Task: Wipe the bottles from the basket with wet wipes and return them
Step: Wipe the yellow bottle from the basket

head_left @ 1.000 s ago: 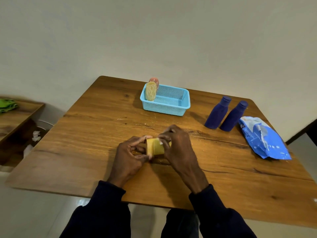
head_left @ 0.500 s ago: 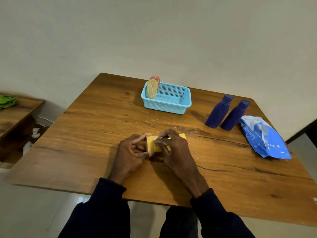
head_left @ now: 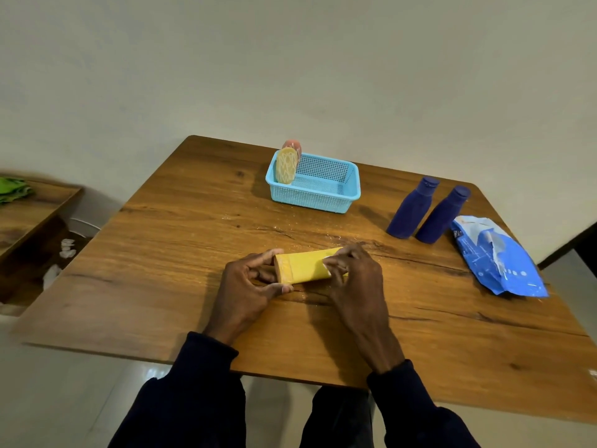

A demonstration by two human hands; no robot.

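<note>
A yellow bottle [head_left: 303,266] lies on its side just above the wooden table [head_left: 181,286], in front of me. My left hand [head_left: 250,286] grips its left end between thumb and fingers. My right hand [head_left: 353,279] covers its right end and pinches a small white wet wipe [head_left: 327,261] against it. At the back stands the light blue basket [head_left: 326,189], holding a yellow bottle [head_left: 286,165] and a pink bottle [head_left: 293,146] upright at its left end. Two dark blue bottles [head_left: 411,208] [head_left: 441,215] stand to the right of the basket.
A blue wet-wipe pack [head_left: 497,253] lies near the table's right edge. Left of the table a low wooden shelf [head_left: 32,208] carries a green cloth [head_left: 14,189]. White crumpled wipes [head_left: 66,248] lie below it. A plain wall rises behind the table.
The yellow bottle has turned, so more of its length now shows between my hands. My right hand has slid toward its right end with the wipe.
</note>
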